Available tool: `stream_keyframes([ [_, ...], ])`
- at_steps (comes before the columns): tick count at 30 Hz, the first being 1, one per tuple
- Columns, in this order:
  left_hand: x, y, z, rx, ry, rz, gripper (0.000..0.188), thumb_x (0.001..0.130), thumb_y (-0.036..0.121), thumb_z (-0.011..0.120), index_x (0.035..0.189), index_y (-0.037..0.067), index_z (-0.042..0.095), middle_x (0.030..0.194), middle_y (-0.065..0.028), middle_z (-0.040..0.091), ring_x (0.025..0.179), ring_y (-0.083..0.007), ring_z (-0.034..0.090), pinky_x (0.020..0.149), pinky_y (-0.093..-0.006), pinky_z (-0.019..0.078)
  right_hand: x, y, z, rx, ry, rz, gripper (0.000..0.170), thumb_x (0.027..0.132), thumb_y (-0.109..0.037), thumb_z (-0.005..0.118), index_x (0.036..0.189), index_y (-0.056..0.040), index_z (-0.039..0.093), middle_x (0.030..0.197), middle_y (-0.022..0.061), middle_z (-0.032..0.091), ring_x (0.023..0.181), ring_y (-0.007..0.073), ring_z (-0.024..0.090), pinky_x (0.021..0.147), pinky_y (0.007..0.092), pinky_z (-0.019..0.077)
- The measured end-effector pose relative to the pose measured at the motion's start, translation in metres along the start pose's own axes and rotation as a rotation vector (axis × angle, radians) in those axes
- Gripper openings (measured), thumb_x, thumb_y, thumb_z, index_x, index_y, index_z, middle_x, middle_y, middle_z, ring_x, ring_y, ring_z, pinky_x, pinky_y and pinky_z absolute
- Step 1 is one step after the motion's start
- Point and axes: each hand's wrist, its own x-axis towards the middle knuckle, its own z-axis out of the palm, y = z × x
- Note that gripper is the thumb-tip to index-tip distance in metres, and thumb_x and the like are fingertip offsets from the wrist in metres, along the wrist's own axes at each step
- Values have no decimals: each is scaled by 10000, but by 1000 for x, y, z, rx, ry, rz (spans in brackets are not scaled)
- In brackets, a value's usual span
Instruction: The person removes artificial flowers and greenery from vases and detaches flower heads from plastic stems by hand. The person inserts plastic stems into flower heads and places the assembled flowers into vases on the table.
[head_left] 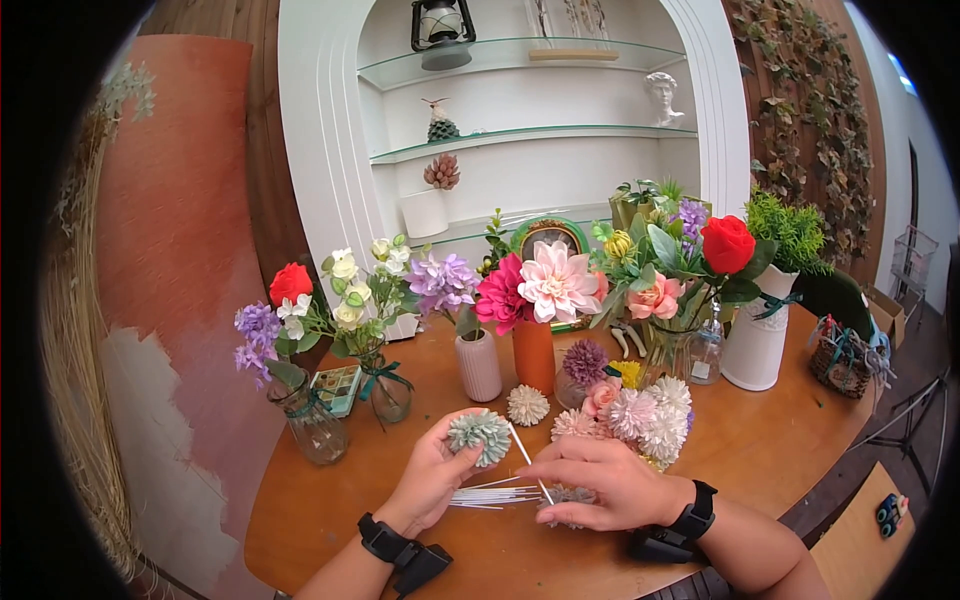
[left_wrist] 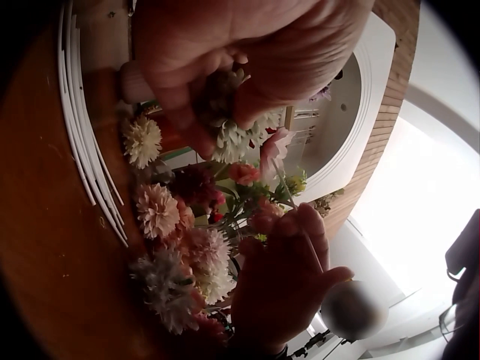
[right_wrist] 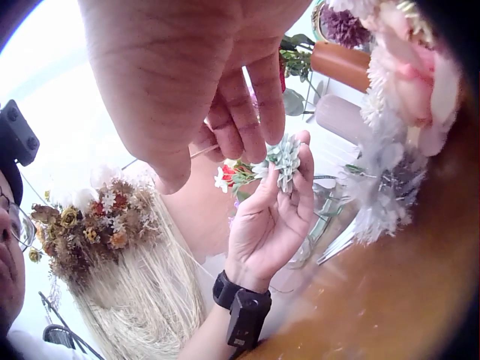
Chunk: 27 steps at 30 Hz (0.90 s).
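My left hand (head_left: pixel 428 482) pinches a pale green artificial flower head (head_left: pixel 480 437) between thumb and fingers, its petals facing up and outward. In my right hand (head_left: pixel 628 487) a thin white stick (head_left: pixel 520 445) is held between thumb and fingers, slanting so its upper end reaches beside the flower head. Several more white sticks (head_left: pixel 490 496) lie in a loose bundle on the table below the hands. A greyish flower head (head_left: pixel 568 497) shows partly from under the right hand. The right wrist view shows the green petals (right_wrist: pixel 285 161) at the left fingertips.
Pink and white flower heads (head_left: pixel 632 412) cluster beyond the right hand; a cream one (head_left: pixel 527 405) lies nearer the middle. Behind stand a pink ribbed vase (head_left: pixel 478 368), an orange vase (head_left: pixel 533 358), a white pitcher (head_left: pixel 757 335) and glass vases (head_left: pixel 316 432) on the wooden table (head_left: pixel 300 520).
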Motion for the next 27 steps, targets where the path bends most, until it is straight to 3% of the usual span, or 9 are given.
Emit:
stream_keyframes([
  [4,0,1,1,16,4,-18,405,972,-3,517,1368,43,443,1323,-121,563,1173,-207,588,985,-371,517,-1,1,1,53,-24,-33,351,857,-283,740,1110,-54,660,995,85,652,784,262,658,669,347,544],
  [27,0,2,2,74,-28,-9,434,939,-57,519,1359,35,453,1359,-130,547,1205,-216,578,1026,-377,495,-1,3,4,50,-68,-59,325,878,-277,716,1109,-54,661,958,86,649,755,264,646,629,351,535],
])
